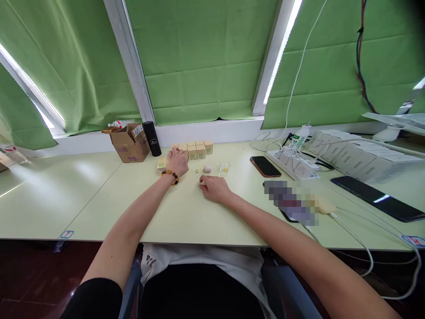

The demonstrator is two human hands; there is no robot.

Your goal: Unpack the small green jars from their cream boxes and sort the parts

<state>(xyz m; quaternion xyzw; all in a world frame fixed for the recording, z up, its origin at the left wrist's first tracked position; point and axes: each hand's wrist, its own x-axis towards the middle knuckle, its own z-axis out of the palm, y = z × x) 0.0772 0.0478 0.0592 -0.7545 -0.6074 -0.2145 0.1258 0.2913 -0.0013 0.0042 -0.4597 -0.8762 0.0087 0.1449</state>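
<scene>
My left hand (178, 161), a beaded bracelet on its wrist, reaches over a group of small pale-yellow boxes (191, 152) with windowed fronts. Its fingers are bent down among the boxes, and its fingertips are hidden. Just left of this hand stands one more small box (161, 164). My right hand (215, 188) rests on the table, fingers curled in, with nothing visible in them. Beyond it are a tiny gold-coloured piece (197, 171), a short pale-pink cylinder (207, 169) and a small clear container (224, 167) with something yellow inside.
At the back left stand an open cardboard box (131, 144) and a black cylinder (152, 139). On the right lie a phone (265, 166), a power strip (292, 162) with cables, a larger dark phone (378, 198) and a row of white boxes (358, 155).
</scene>
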